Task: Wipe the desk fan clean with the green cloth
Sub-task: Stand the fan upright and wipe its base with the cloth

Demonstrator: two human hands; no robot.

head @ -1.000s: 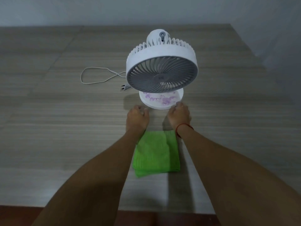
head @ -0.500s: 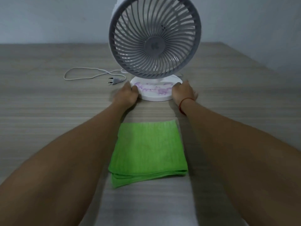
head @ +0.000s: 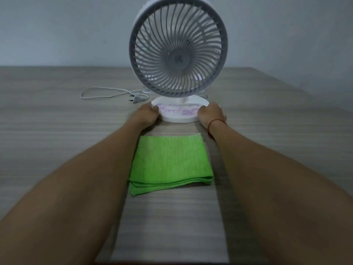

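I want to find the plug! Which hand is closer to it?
Left. The left hand grips the fan base's left edge, just beside the plug; the right hand is across the base.

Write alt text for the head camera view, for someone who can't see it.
Two bare hands, left hand and right hand, grip opposite sides of the round base of a white desk fan standing upright on a wood-grain table. A folded green cloth lies untouched between the forearms, and the fan's unplugged cord trails off to the left.
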